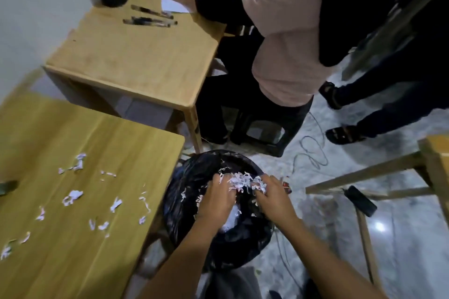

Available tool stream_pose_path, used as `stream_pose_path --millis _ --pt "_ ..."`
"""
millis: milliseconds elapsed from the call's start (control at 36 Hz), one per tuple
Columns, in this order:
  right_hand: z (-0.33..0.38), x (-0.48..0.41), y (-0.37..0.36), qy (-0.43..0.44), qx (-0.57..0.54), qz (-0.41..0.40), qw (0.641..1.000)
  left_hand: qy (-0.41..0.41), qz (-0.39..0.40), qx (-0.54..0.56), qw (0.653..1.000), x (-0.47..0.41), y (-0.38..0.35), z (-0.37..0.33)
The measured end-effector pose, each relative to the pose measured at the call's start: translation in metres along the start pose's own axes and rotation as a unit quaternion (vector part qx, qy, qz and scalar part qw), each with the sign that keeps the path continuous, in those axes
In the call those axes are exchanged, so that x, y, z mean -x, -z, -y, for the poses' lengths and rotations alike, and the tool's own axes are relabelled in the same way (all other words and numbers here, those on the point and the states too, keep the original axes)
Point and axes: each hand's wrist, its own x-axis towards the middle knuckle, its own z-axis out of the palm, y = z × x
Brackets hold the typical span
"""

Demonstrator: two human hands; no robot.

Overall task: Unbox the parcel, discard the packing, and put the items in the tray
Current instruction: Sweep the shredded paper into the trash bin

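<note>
Both your hands — left hand (215,198), right hand (269,195) — have fingers clenched on a wad of shredded paper (239,181) over the bin (194,182). It's feather-light, springy, sheds — cup from below the fingers.

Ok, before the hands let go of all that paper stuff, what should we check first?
1. Both hands over the bin: ok, left hand and right hand sit above its black liner.
2. Shredded paper held by both hands: ok, the bunch is pinched between them.
3. Room left in the bin: ok, only some white paper shows low inside.
4. Table cleaned up: not ok, paper scraps lie scattered on it.
5. Parcel and tray ready: cannot tell, neither is in view.
6. Floor beside the bin: cannot tell, too blurry for stray shreds.
</note>
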Motion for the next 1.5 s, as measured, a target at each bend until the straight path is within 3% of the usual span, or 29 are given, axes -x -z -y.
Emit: stream_pose_path --millis 278,639,861,1028,1139,1278,1417,1500 --pt "-0.007 -0.002 -0.035 -0.084 -0.105 0.103 0.986 0.093 0.062 0.133 0.985 -0.007 -0.031 0.035" --pt "0.004 0.002 -0.017 -0.079 -0.114 0.119 0.983 0.052 0.139 0.094 0.984 -0.005 -0.01 0.03" --pt "0.058 -0.005 0.024 -0.009 -0.079 0.051 0.996 -0.046 0.06 0.096 0.993 0.009 0.049 -0.002" --pt "0.135 -0.019 0.027 0.097 -0.069 0.039 0.992 -0.078 -0.114 0.1 0.985 0.035 0.116 0.013" --pt "0.185 -0.007 -0.001 0.181 -0.074 0.083 0.977 0.02 -0.279 0.078 0.957 0.073 0.139 0.074" --pt "0.199 0.021 -0.067 0.245 0.012 0.201 0.948 0.19 -0.419 0.019 0.888 0.144 0.146 0.146" --pt "0.195 0.045 -0.117 0.311 0.121 0.181 0.925 0.381 -0.494 0.045 0.78 0.2 0.137 0.192" --pt "0.197 0.049 -0.13 0.336 0.192 0.147 0.91 0.444 -0.493 0.062 0.745 0.22 0.132 0.217"
